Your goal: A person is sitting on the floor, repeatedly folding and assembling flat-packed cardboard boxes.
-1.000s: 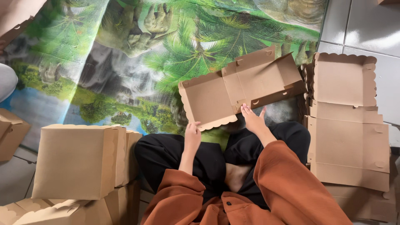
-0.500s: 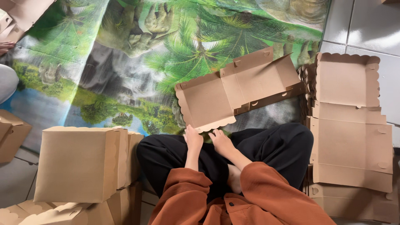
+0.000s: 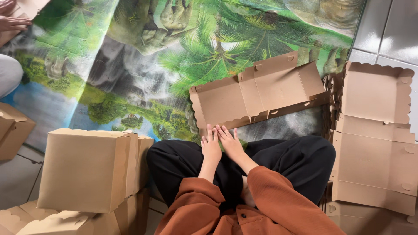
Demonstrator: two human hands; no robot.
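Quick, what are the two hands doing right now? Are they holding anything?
Left hand: open, flat, holding nothing, fingertips at the near edge of the flat cardboard box.
Right hand: open, flat beside the left, holding nothing.

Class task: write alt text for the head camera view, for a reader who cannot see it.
Both hands, left hand and right hand, rest at the near edge of a flat, unfolded brown cardboard box on a jungle-print mat, between folded brown boxes and stacked flat blanks.

A jungle-print mat (image 3: 143, 65) covers the grey tiled floor (image 3: 387, 30). Folded brown boxes (image 3: 87, 169) stand at left; flat cardboard blanks (image 3: 376, 143) are stacked at right, perhaps several deep
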